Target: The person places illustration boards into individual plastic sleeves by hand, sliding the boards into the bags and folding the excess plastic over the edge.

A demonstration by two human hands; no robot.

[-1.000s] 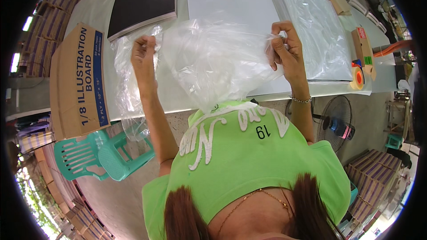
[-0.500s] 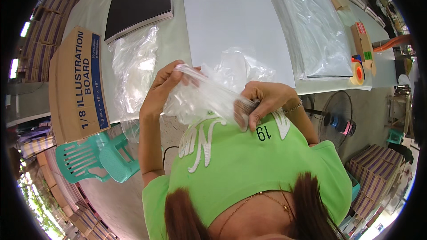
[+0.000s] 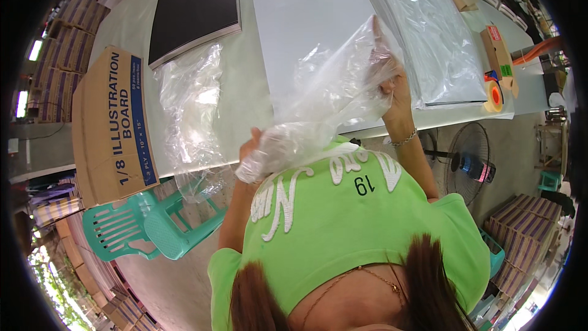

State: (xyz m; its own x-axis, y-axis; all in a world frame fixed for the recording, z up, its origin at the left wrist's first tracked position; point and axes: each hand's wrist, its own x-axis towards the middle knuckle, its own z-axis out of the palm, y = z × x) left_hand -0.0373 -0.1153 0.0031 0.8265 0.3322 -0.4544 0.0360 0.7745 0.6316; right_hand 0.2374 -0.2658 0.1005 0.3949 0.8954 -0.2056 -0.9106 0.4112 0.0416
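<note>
A clear plastic bag (image 3: pixel 324 101) is stretched in front of my chest, over the near part of a large white board (image 3: pixel 306 18). My left hand (image 3: pixel 250 147) grips its lower left end; the film covers most of those fingers. My right hand (image 3: pixel 390 73) is raised at the bag's upper right part. Its fingers show through the film, one pointing up, while the thumb side pinches the plastic. To the right of the board lies a stack of plastic-wrapped white sheets (image 3: pixel 429 43). Crumpled clear plastic bags (image 3: pixel 193 98) lie to the left and hang over the table's edge.
A stack of black boards (image 3: pixel 196 9) lies at the far left of the table (image 3: pixel 245 79). An upright cardboard box (image 3: pixel 113 129) stands at left. Tape rolls (image 3: pixel 493 95) and a small carton (image 3: pixel 499 55) sit at right. A fan (image 3: pixel 468 162) and green plastic chairs (image 3: pixel 177 227) stand nearby.
My right hand has risen away from my chest, up and to the right, spreading the plastic bag wide. My left hand has dropped lower and nearer to me with its end.
</note>
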